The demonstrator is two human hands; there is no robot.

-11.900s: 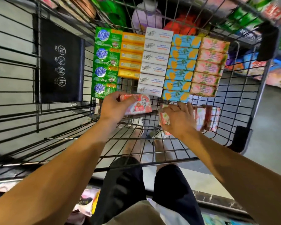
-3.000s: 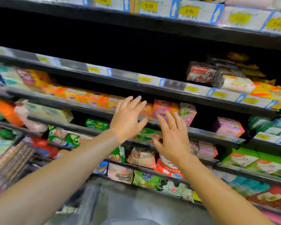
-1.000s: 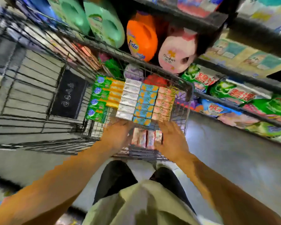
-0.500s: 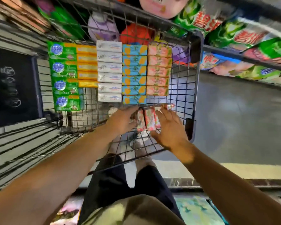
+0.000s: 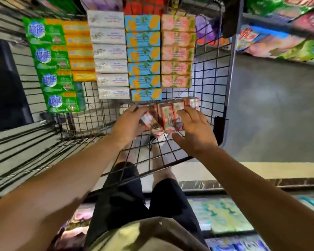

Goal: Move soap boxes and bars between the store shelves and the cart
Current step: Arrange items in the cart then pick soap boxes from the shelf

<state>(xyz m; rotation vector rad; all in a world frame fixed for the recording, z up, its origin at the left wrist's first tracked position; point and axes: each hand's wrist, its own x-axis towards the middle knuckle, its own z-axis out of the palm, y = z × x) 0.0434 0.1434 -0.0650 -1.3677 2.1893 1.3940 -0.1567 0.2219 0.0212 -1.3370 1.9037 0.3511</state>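
Observation:
I look down into a wire cart (image 5: 211,73). On its floor lie columns of soap: green packs (image 5: 51,69), yellow boxes (image 5: 80,51), white boxes (image 5: 109,51), blue-and-orange boxes (image 5: 143,53) and peach-pink boxes (image 5: 177,53). In front of them a short row of pink-red soap boxes (image 5: 169,115) stands on edge. My left hand (image 5: 129,124) grips the leftmost of these, a tilted pink-red box (image 5: 150,124). My right hand (image 5: 195,129) rests with fairly straight fingers against the right end of that row.
The cart's near wire wall (image 5: 152,165) runs under my forearms, with my legs behind it. A black panel (image 5: 5,84) lies left of the cart. Store shelves with bagged goods (image 5: 283,33) stand at the upper right, beyond grey floor (image 5: 272,109).
Three seconds ago both hands reached toward the shelf. Over the last second they came down onto the pink-red boxes in the cart, and the leftmost box has tipped over in my left hand.

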